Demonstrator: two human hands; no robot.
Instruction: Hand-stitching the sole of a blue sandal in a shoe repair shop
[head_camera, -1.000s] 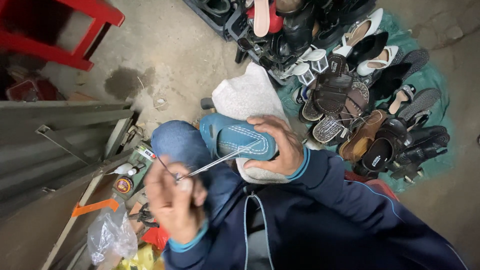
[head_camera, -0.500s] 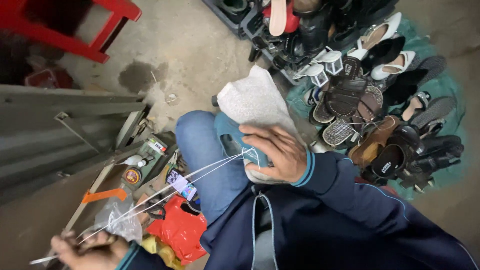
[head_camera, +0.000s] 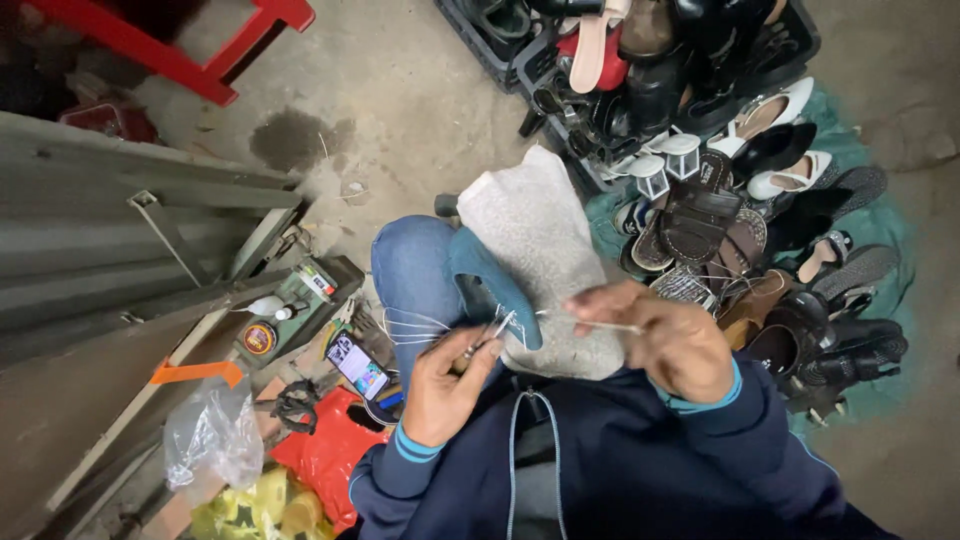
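My left hand (head_camera: 445, 385) pinches the stitching awl (head_camera: 487, 338) at the teal shoe (head_camera: 497, 285), which rests sole-edge up on the grey cloth (head_camera: 545, 250) over my knee. My right hand (head_camera: 675, 340) pinches the white thread (head_camera: 590, 322) taut. I judge I'm mid-stitch along the sole; next calls for drawing the loop snug without slackening.

Two hands (head_camera: 560, 365), one teal shoe (head_camera: 492, 282), one phone (head_camera: 358, 366), one red stool (head_camera: 200, 45) (partly cropped).
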